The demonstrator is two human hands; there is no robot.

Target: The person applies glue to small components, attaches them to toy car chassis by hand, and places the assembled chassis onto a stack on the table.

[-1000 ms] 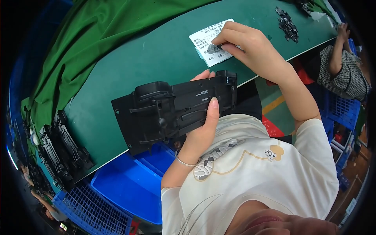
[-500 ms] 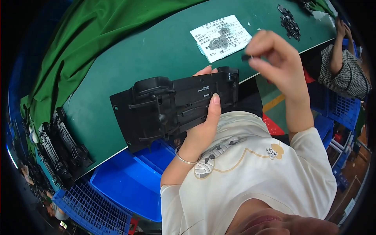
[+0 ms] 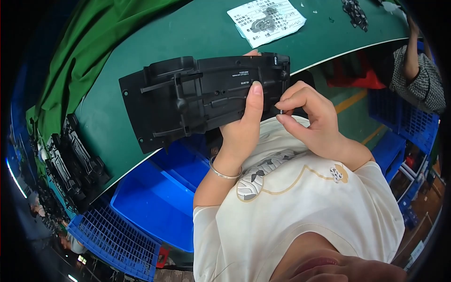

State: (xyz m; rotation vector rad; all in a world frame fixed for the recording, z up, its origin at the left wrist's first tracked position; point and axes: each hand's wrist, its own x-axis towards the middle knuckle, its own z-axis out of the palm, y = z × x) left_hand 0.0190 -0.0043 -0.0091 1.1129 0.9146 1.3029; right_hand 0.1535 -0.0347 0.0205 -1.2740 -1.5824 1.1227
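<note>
A black plastic chassis part is tilted over the table's near edge, its ribbed side with small white print facing me. My left hand grips it from below, thumb on the face and fingertips showing beyond the far edge. My right hand is just right of the part's right end, thumb and forefinger pinched on a tiny piece with a pale end. Most of that piece is hidden by the fingers. Beyond the chassis part lies a printed label sheet with a dark smudge of small grains or powder on it.
Similar black parts are stacked at the left end of the green table. Small black pieces lie at the far right. Green cloth covers the back left. Below are blue bins. Another person's patterned sleeve shows at right.
My right hand has moved from the label sheet down to the chassis part's right end, still pinching. The chassis part and my left hand have shifted slightly up and left in view.
</note>
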